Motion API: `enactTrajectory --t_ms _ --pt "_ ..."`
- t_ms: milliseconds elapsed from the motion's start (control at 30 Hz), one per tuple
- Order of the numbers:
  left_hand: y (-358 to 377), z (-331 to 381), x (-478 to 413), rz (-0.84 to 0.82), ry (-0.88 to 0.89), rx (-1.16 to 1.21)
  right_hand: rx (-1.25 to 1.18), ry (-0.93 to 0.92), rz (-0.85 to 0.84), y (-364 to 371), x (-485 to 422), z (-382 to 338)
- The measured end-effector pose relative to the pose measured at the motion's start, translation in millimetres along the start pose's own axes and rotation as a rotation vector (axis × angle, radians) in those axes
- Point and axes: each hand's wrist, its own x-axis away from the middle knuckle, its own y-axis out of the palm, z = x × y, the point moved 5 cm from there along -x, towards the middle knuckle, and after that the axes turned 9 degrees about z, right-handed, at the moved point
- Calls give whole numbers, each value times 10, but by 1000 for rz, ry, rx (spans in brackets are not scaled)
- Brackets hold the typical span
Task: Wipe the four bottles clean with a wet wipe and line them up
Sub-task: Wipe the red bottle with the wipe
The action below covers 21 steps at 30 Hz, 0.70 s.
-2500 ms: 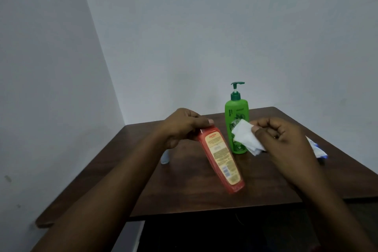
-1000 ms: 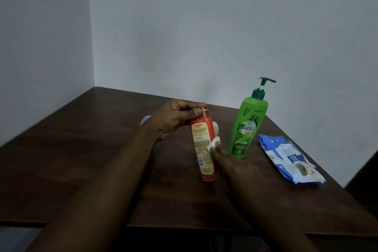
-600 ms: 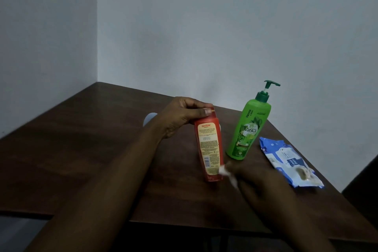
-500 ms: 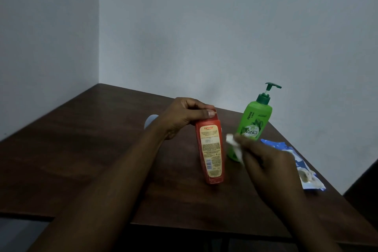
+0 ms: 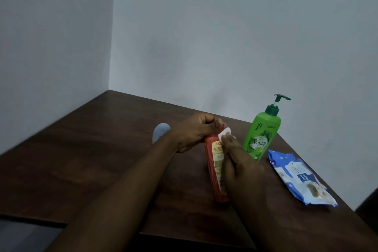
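A red bottle [image 5: 214,165] with a yellow label stands tilted on the dark wooden table [image 5: 98,159], its base on the wood. My left hand [image 5: 194,133] grips its top end. My right hand [image 5: 241,168] presses a small white wet wipe [image 5: 286,133] against the bottle's upper side, fingers curled round the wipe. A green pump bottle [image 5: 261,135] stands upright just right of them. A pale blue-grey bottle [image 5: 160,132] shows partly behind my left wrist.
A blue and white wet-wipe pack [image 5: 300,178] lies flat near the table's right edge. The table sits in a corner, with white walls at the back and left. Its near edge runs below my forearms.
My right hand has moved the wipe from beside the red bottle's middle up to its top end. My left hand keeps its grip on the bottle.
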Motion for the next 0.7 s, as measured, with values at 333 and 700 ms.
enactTrajectory --t_ms 333,700 --pt "34 -52 63 9 -14 -116 54 -146 -12 14 22 -15" --pt "94 -46 60 -29 -58 -228 30 -346 -129 13 150 -210"
